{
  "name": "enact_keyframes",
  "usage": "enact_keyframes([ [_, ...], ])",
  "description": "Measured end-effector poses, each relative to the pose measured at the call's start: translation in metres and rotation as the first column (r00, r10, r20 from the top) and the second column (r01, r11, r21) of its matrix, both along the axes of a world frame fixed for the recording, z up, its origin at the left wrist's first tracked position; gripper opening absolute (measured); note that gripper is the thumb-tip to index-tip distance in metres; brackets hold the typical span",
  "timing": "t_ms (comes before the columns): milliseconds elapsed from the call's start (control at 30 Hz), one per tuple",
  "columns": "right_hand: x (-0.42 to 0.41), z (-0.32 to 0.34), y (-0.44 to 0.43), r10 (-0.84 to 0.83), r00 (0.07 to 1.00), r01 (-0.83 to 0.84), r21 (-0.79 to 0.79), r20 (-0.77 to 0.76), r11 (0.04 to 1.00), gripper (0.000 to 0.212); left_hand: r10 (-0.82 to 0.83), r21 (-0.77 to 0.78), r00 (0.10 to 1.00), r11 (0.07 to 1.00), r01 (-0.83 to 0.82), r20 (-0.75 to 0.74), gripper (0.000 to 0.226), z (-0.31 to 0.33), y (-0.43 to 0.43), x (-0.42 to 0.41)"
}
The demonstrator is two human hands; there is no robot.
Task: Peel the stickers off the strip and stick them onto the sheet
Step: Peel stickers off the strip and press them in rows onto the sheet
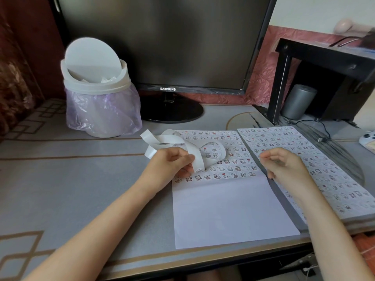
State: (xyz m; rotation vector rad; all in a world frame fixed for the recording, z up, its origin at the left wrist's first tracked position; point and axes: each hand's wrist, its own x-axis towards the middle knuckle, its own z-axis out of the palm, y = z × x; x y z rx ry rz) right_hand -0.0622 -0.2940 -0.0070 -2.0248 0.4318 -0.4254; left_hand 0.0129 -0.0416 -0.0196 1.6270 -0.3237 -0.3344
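Sheet [233,211] lower centre on the bench [81,171], near half blank. Left hand [172,165] grip pinches the strip [195,159] mid-frame. Thin, floppy, prob curls easily imo, so hold by the edge. Right hand [284,165] grip narrow, can't tell if it's holding anything.

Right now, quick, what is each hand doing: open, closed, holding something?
Left hand: grips the sticker strip.
Right hand: fingertips pinched together; whether they hold anything cannot be told.
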Motion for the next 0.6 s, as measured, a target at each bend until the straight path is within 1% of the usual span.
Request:
enact_keyframes([
  [100, 0.003, 0.010, 0.008, 0.010, 0.998, -0.008, -0.026, 0.062, 1.000, 0.011, -0.002, -0.042, 1.000, 0.999, 0.002, 0.010, 0.018, 0.002, 0.000, 0.001],
  [167, 0.007, 0.015, 0.017, 0.050, 0.995, -0.048, -0.027, 0.088, 0.998, 0.010, -0.001, -0.049, 0.999, 0.999, 0.003, 0.035, 0.018, 0.003, 0.000, 0.000],
  [333, 0.015, 0.017, 0.048, 0.281, 0.954, -0.280, -0.023, 0.106, 0.960, 0.010, -0.012, -0.136, 0.999, 0.991, 0.018, 0.048, 0.018, 0.007, 0.000, -0.002],
  [433, 0.019, 0.013, 0.065, 0.370, 0.922, -0.368, -0.041, 0.113, 0.929, 0.008, -0.015, -0.164, 0.998, 0.986, 0.024, 0.054, 0.017, 0.009, 0.000, -0.003],
  [600, 0.021, 0.008, 0.084, 0.415, 0.894, -0.429, 0.060, 0.167, 0.901, 0.010, 0.009, -0.175, 0.997, 0.985, 0.004, 0.073, 0.025, 0.010, 0.001, -0.004],
])
